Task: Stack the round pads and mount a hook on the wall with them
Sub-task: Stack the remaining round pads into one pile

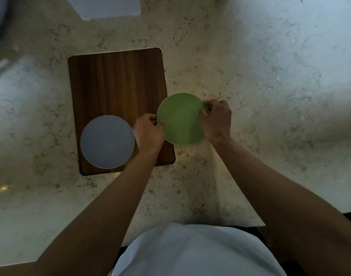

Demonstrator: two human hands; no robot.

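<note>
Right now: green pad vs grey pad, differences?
The green pad is gripped at its edges by the left hand and right hand; the grey pad lies untouched. Grey sits wholly on the wooden board; green overhangs the board's right edge. Both are round.

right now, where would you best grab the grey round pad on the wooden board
By its rim. The grey round pad lies flat on the wooden board, so nothing else offers purchase. Come from its near-left edge, clear of the left hand.
</note>
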